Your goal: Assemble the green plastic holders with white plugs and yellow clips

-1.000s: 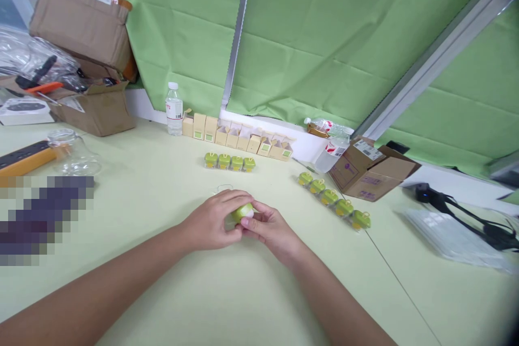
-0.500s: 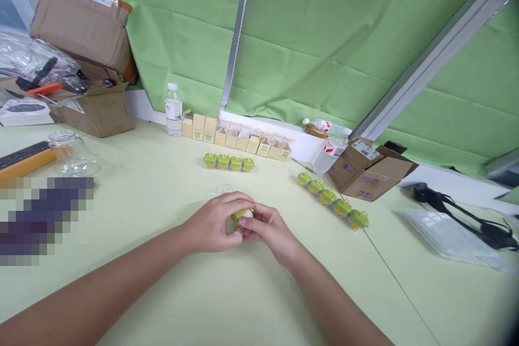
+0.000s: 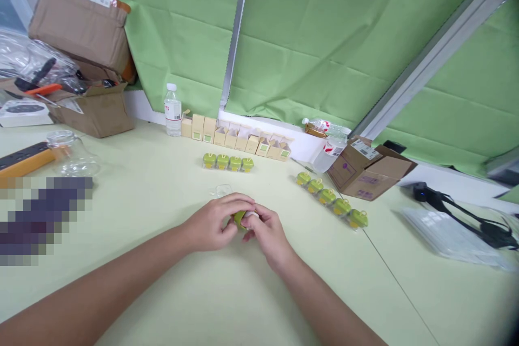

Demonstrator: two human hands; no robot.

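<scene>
Between my two hands is a small green lid (image 3: 240, 219) with a white part at its right side, mostly covered by fingers. It matches the green tops of the small containers on the table. My left hand (image 3: 213, 221) curls around the lid's left side, thumb below and fingers over the top. My right hand (image 3: 270, 230) pinches its right side, with the thumb on the white part. Just behind my left fingers lies a clear plastic cup (image 3: 223, 190). Farther back stands a row of several green-topped clear containers (image 3: 228, 162), and a slanting row of such containers (image 3: 326, 197) is to the right.
Small cream cartons (image 3: 239, 136), some with flaps up, line the wall beside a water bottle (image 3: 173, 111). At right are a tilted bottle (image 3: 330, 151), a cardboard box (image 3: 368, 170), plastic bags (image 3: 446, 235) and a black strap (image 3: 478, 227). Left: a glass jar (image 3: 71, 154) and power strip (image 3: 28, 159).
The green lid has turned and tilted between my fingers. My left thumb has drawn back a little from the right fingers, and my right hand has shifted slightly. The rows of containers stay put.
</scene>
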